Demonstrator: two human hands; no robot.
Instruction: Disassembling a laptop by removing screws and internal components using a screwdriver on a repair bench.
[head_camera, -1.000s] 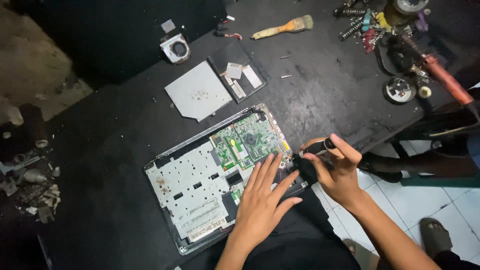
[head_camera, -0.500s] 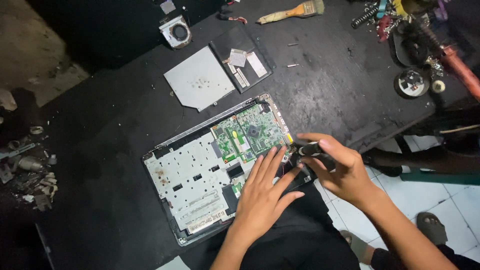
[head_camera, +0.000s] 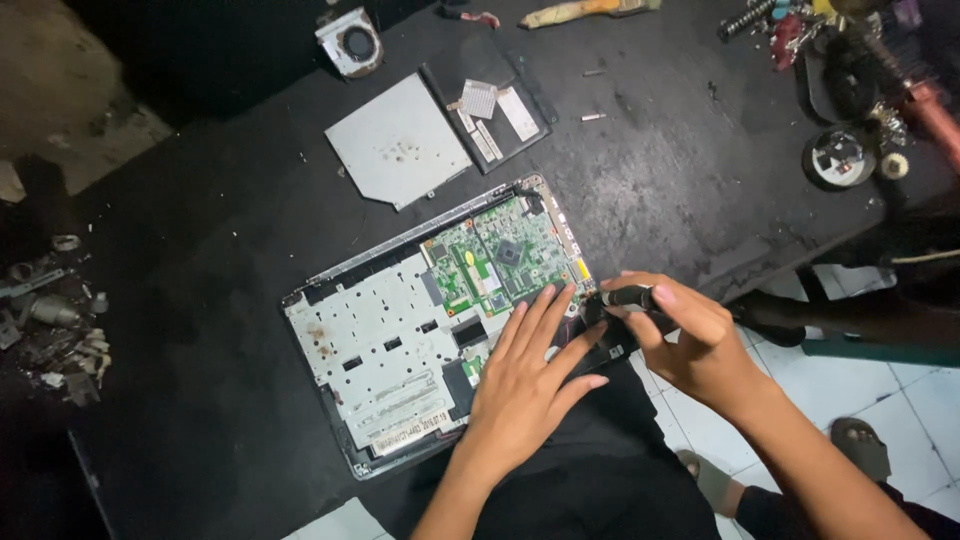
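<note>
Since a second ago, both hands have stayed at the near right corner of the opened laptop (head_camera: 440, 330). My left hand (head_camera: 525, 385) lies flat, fingers spread, empty, pressing on the chassis beside the green circuit board (head_camera: 505, 255). My right hand (head_camera: 690, 340) has its grip closed round a black screwdriver (head_camera: 625, 298), tip down at the laptop's edge. The laptop sits on the dark worktop (head_camera: 660, 190), with a grey drive (head_camera: 400, 140) and a fan (head_camera: 350, 42) beyond.

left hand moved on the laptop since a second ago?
No. The left hand stays flat on the laptop, fingers by the green board. Only the camera view shifted.
</note>
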